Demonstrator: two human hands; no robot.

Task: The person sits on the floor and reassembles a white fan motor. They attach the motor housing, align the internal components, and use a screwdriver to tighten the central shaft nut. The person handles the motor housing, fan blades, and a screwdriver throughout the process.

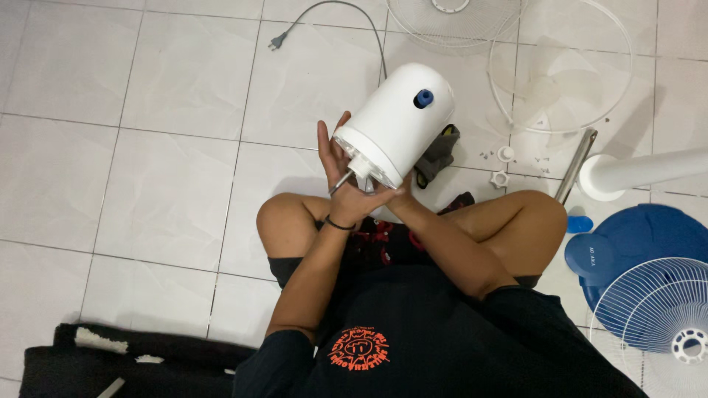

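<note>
No packages, signs or screens are in view. The only label-like mark is a small pale printed mark on the round blue plastic fan base [619,247] at the right edge.

Probably a home floor used for repairs: pale floor tiles [147,110], fan grilles [560,66] upper right, blue fan base [641,243] lower right.
</note>
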